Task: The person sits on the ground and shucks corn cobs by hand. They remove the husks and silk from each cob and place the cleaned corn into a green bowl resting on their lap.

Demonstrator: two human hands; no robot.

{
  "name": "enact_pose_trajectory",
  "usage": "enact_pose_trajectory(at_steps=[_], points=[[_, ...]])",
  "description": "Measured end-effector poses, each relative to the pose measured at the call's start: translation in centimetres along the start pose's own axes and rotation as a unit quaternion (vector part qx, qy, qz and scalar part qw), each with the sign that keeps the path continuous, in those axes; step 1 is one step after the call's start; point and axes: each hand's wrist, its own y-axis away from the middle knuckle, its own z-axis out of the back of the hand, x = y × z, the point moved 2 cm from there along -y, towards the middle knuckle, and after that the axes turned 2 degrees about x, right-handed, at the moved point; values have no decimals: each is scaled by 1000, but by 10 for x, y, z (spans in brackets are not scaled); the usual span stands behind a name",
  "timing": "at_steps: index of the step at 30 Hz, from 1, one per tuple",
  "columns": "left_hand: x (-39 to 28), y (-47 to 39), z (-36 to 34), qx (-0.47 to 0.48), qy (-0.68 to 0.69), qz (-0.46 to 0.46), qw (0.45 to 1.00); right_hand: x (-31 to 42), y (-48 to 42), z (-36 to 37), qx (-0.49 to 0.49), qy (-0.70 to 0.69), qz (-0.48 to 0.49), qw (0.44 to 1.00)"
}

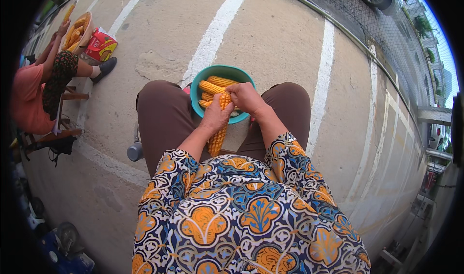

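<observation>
A long yellow ear of corn (218, 140) slants from the rim of a teal plastic basin (196, 105) down towards my lap. My left hand (217, 114) is closed around its upper part. Touching the same ear near its top end is my right hand (245, 97), its fingers bent against the kernels; the fingertips are partly hidden. Several more husked ears of corn (211, 87) lie in the basin, which stands between my knees. Something pale at the basin's bottom shows beside my right wrist, too small to make out.
A grey metal container (135, 151) stands beside my left leg. At the far left a seated person (34, 93) holds an ear of corn by a basin of corn (86, 29) and a red printed box (101, 45). A mesh fence rail (339, 24) runs along the right.
</observation>
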Motion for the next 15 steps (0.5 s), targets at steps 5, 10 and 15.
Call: enact_pose_trajectory(at_steps=[5,10,15], points=[[-5,1,2,-25,-13,-5,1000,-8,-4,-10,-39,-41,-27,998],[7,-5,3,-46,13,-12,999,-15,-8,-21,-52,-204,-118,970],[30,-19,1,-54,248,35,967,-15,-6,-30,-13,-452,-264,852]])
